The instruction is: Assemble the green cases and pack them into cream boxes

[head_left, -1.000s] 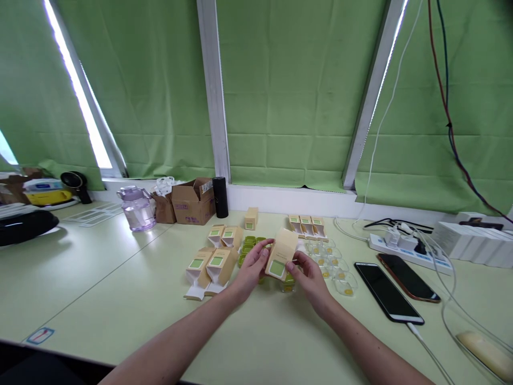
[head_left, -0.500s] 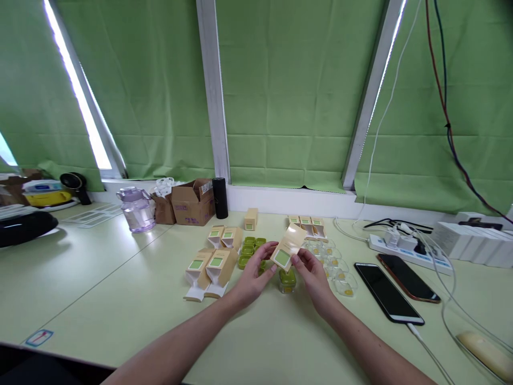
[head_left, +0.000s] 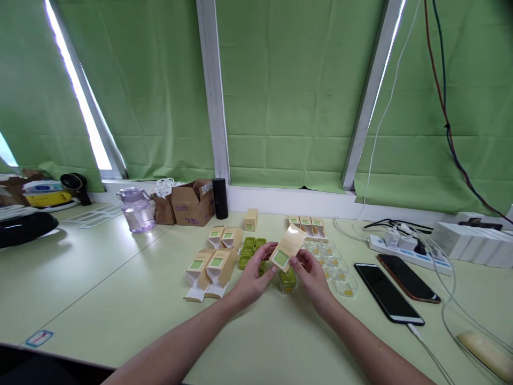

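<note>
The step in hand looks to be the handling of a single box point(head_left: 287, 247), held tilted above the table point(head_left: 132, 299) with its green label facing the near side. The left hand point(head_left: 255, 274) is partly curled, its fingers at the box's left edge and its thumb by the lower corner; the right hand point(head_left: 311, 272) pinches the lower right edge, thumb in front. Both seem to have a light hold, and how the fingers sit behind the box cannot be told. As a judgement, the next move calls for a steady grip on both edges, so that the thin card does not crease

The box lies between the hands, slightly far of the thumbs. Just below it, also between the hands, a jar point(head_left: 287, 282) with a green lid stands apart from both. Green lids point(head_left: 247, 250) sit just left, with open boxes point(head_left: 216, 264) farther left; clear cups point(head_left: 344, 283) spread out near the right hand
</note>
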`<state>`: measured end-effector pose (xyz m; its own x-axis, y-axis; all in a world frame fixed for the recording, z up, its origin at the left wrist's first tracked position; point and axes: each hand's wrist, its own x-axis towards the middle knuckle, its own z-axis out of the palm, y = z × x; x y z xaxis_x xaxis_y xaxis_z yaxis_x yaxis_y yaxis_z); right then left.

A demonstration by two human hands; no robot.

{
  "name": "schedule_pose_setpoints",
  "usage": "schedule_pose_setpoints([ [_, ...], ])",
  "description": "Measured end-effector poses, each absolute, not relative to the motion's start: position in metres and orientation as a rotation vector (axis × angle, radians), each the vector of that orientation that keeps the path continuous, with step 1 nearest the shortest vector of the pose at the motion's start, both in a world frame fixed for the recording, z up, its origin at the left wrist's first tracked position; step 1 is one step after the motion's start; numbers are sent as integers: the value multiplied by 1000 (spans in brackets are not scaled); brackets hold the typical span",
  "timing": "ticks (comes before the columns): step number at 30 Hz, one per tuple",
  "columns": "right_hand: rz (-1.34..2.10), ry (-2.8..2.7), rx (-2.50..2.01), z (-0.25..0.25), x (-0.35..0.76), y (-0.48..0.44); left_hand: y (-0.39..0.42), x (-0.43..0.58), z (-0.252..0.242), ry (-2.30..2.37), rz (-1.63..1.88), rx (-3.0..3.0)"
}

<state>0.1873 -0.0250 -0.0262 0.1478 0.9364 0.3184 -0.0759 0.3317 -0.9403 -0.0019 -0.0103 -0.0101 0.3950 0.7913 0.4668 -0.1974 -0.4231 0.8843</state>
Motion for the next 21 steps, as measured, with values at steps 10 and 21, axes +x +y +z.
schedule_pose_setpoints([
  [10,901,-1235,-909,-33,188,-23,-10,0,-9,505,1226,1634],
  [21,823,-1238,-931,-31,187,-25,-13,0,-6,516,1215,1619],
])
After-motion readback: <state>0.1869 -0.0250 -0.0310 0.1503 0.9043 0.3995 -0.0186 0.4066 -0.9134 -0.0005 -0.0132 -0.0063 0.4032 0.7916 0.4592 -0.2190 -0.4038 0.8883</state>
